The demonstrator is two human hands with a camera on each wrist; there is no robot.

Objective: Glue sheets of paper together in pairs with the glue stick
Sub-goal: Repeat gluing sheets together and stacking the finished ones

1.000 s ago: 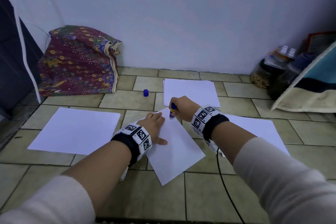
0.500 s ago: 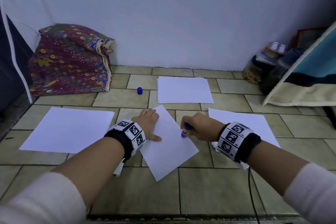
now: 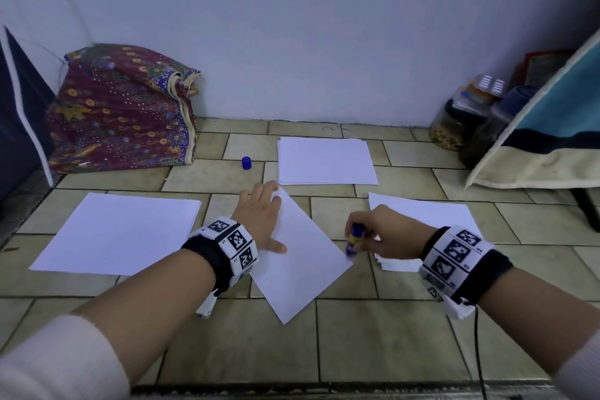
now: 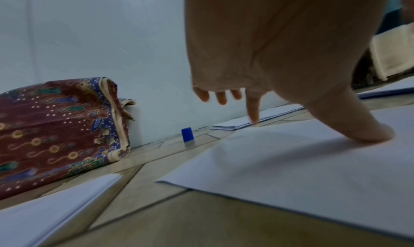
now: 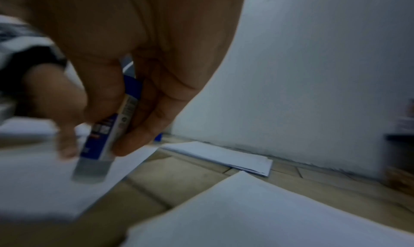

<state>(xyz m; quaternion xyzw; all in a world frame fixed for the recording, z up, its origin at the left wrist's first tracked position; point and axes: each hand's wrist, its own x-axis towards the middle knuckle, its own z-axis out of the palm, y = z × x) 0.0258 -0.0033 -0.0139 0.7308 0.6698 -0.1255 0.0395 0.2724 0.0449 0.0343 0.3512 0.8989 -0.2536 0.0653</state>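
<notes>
Head view: blue cap (image 3: 246, 163) beside paper stack (image 3: 326, 161)

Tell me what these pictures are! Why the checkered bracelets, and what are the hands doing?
There is no machine here, just a person working on a tiled floor. The bracelets carry small cameras. One picture comes from a camera on the head, looking down at both hands. The other two come from the wrists, looking along the fingers.

The left hand lies flat and holds the sheet still. The right hand grips a glue stick and rubs its tip along the sheet's right edge.

Three more piles of paper lie around. The blue cap stands near the wall, beside a patterned cloth.
</notes>
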